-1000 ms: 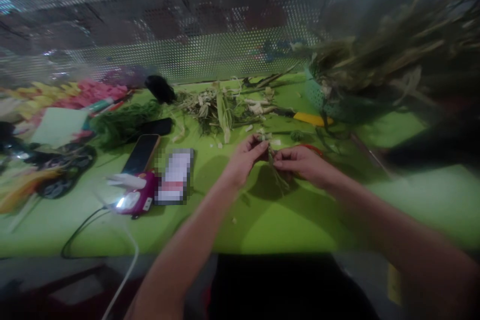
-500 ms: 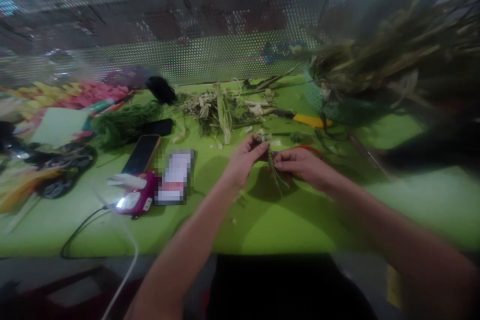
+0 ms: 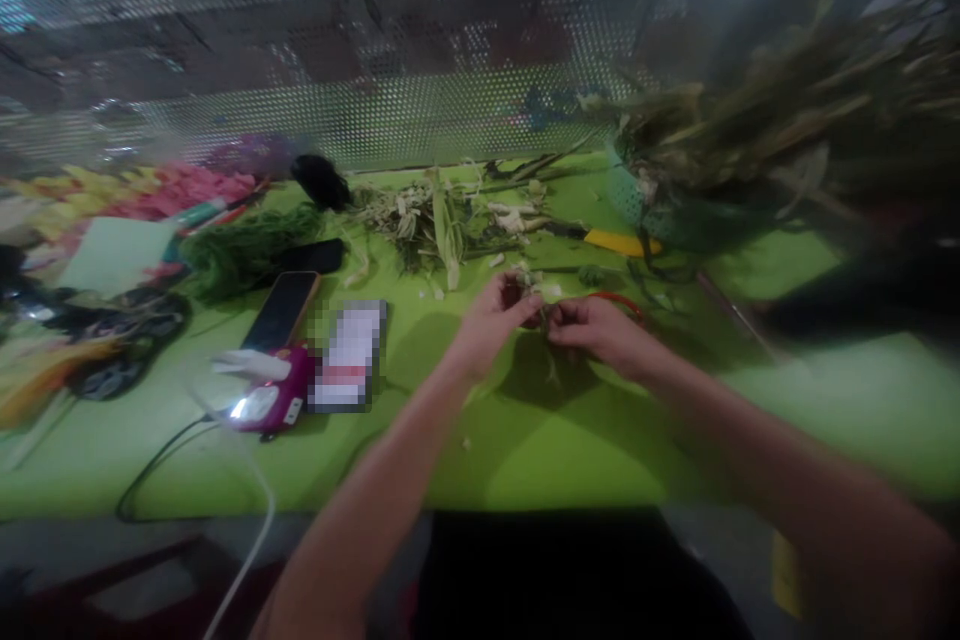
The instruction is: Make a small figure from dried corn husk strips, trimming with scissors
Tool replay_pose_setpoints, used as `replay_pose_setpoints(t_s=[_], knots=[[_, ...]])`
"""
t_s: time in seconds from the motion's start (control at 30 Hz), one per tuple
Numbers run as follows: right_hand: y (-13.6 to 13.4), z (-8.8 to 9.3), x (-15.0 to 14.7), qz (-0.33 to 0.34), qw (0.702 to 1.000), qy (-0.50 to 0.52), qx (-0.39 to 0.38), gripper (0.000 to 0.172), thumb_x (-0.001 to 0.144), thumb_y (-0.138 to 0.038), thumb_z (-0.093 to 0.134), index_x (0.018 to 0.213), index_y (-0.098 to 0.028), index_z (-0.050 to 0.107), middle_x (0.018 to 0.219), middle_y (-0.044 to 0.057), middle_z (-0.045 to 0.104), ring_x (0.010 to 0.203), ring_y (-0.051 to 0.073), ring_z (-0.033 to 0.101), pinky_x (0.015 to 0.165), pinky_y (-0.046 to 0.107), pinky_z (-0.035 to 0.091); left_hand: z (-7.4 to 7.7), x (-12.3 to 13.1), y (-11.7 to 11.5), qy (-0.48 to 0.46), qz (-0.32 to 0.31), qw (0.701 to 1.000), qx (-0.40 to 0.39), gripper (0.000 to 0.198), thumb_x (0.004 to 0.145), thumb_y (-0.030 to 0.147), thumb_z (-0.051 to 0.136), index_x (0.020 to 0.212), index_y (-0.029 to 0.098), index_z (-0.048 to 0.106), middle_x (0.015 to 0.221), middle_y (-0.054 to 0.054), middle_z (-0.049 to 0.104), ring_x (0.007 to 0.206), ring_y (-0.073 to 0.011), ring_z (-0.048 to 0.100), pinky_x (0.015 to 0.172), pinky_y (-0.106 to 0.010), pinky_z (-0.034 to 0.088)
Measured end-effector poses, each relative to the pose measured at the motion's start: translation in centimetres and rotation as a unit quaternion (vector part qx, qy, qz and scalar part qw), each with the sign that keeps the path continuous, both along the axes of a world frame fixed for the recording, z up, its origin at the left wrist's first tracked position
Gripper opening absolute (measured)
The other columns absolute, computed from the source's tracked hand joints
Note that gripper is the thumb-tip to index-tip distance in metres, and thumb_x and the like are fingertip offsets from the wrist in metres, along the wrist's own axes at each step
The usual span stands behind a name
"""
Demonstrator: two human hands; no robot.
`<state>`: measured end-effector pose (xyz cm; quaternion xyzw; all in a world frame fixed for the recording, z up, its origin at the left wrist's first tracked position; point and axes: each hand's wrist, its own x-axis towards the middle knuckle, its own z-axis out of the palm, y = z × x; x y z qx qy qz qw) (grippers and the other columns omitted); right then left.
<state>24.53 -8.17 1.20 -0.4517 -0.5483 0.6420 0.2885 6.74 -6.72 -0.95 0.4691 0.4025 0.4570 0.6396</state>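
Observation:
Over the green tabletop (image 3: 525,450), my left hand (image 3: 495,320) is closed, thumb and fingers pinching a thin, dry, greenish plant stalk (image 3: 527,277). The pale upper end of that stalk shows above my left fingertips. Just to the right, my right hand (image 3: 596,328) is also closed, its thumb and forefinger pinched on the stalk's lower part. My fingers hide most of the stalk between them. A red-orange curved loop (image 3: 621,299) lies behind my right hand, partly covered. Beyond both hands lies a heap of dry husks and stems (image 3: 412,215).
A yellow-handled tool (image 3: 622,242) lies behind my right hand. A green basket (image 3: 630,190) piled with dry leaves stands at right. Two phones (image 3: 285,305) and a magenta device (image 3: 292,385) with cables lie left. A perforated metal panel (image 3: 375,110) closes off the back.
Both hands have drawn slightly closer together on the stalk. The long leafy strands that hung below the fingers are now mostly out of sight.

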Motion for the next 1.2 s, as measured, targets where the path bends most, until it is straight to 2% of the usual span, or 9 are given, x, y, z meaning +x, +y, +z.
replay_pose_setpoints(t_s=[0.07, 0.13, 0.3, 0.47, 0.63, 0.77, 0.93, 1.2], knots=[[0.2, -0.2, 0.1, -0.029, 0.999, -0.019, 0.032, 0.018, 0.068, -0.030, 0.071, 0.067, -0.018, 0.057, 0.059, -0.006, 0.050, 0.051, 0.007, 0.044, 0.051, 0.022, 0.039, 0.0, -0.2, 0.0, 0.026, -0.011, 1.000, -0.004, 0.054, 0.073, 0.036, 0.081, 0.117, 0.020, 0.055, 0.089, -0.002, 0.064, 0.084, -0.0148, 0.060, 0.080, -0.031, 0.047], [0.5, -0.3, 0.3, -0.058, 0.996, -0.034, 0.064, 0.020, 0.070, -0.033, 0.071, 0.070, -0.018, 0.058, 0.059, -0.005, 0.051, 0.051, 0.008, 0.044, 0.050, 0.023, 0.039, -0.1, -0.2, 0.0, 0.054, -0.040, 0.998, 0.001, 0.058, 0.072, 0.035, 0.081, 0.121, 0.020, 0.055, 0.091, -0.003, 0.064, 0.088, -0.0162, 0.060, 0.082, -0.032, 0.046], [0.7, -0.7, 0.6, -0.096, 0.987, -0.055, 0.116, 0.029, 0.071, -0.045, 0.073, 0.071, -0.019, 0.058, 0.059, -0.004, 0.052, 0.050, 0.009, 0.045, 0.049, 0.024, 0.039, -0.7, 0.0, 0.2, 0.089, -0.090, 0.991, 0.040, 0.025, 0.080, 0.033, 0.073, 0.095, 0.015, 0.065, 0.087, -0.005, 0.065, 0.082, -0.0146, 0.057, 0.077, -0.031, 0.042], [0.8, -0.6, 0.7, -0.079, 0.987, -0.075, 0.119, 0.027, 0.073, -0.043, 0.071, 0.072, -0.019, 0.058, 0.060, -0.003, 0.055, 0.052, 0.009, 0.047, 0.051, 0.024, 0.040, -0.9, -0.3, 0.4, 0.109, -0.058, 0.991, 0.041, 0.016, 0.077, 0.028, 0.073, 0.084, 0.016, 0.064, 0.079, -0.002, 0.064, 0.076, -0.0132, 0.056, 0.074, -0.030, 0.040], [0.8, 0.0, 1.0, -0.094, 0.988, -0.069, 0.105, 0.019, 0.075, -0.036, 0.069, 0.075, -0.019, 0.060, 0.066, -0.001, 0.060, 0.054, 0.010, 0.050, 0.054, 0.025, 0.042, -0.7, -0.6, 0.5, 0.097, -0.038, 0.994, 0.011, 0.014, 0.078, 0.027, 0.069, 0.085, 0.016, 0.064, 0.077, -0.001, 0.063, 0.070, -0.0120, 0.054, 0.073, -0.030, 0.042], [0.8, -0.1, 0.9, -0.112, 0.988, -0.055, 0.096, 0.025, 0.072, -0.040, 0.073, 0.078, -0.019, 0.062, 0.069, 0.000, 0.061, 0.053, 0.010, 0.049, 0.052, 0.025, 0.041, -0.5, -0.2, 0.4, 0.102, -0.023, 0.994, 0.023, 0.014, 0.075, 0.026, 0.071, 0.083, 0.015, 0.065, 0.077, 0.000, 0.063, 0.072, -0.0123, 0.054, 0.073, -0.029, 0.040], [0.9, -0.7, 0.8, -0.111, 0.986, -0.053, 0.108, 0.030, 0.070, -0.044, 0.074, 0.070, -0.020, 0.056, 0.059, -0.003, 0.055, 0.051, 0.010, 0.047, 0.051, 0.025, 0.040, -0.6, 0.0, 0.2, 0.136, -0.034, 0.989, 0.041, 0.016, 0.075, 0.028, 0.072, 0.081, 0.016, 0.063, 0.075, 0.000, 0.061, 0.072, -0.0125, 0.052, 0.071, -0.027, 0.037], [0.6, 0.4, 0.9, -0.101, 0.986, -0.075, 0.109, 0.018, 0.075, -0.033, 0.064, 0.069, -0.020, 0.054, 0.060, -0.003, 0.056, 0.053, 0.011, 0.049, 0.056, 0.027, 0.041, -0.7, -0.4, 0.2, 0.106, -0.055, 0.993, 0.010, 0.015, 0.079, 0.030, 0.069, 0.080, 0.016, 0.064, 0.076, -0.001, 0.061, 0.072, -0.0128, 0.053, 0.074, -0.029, 0.038]])
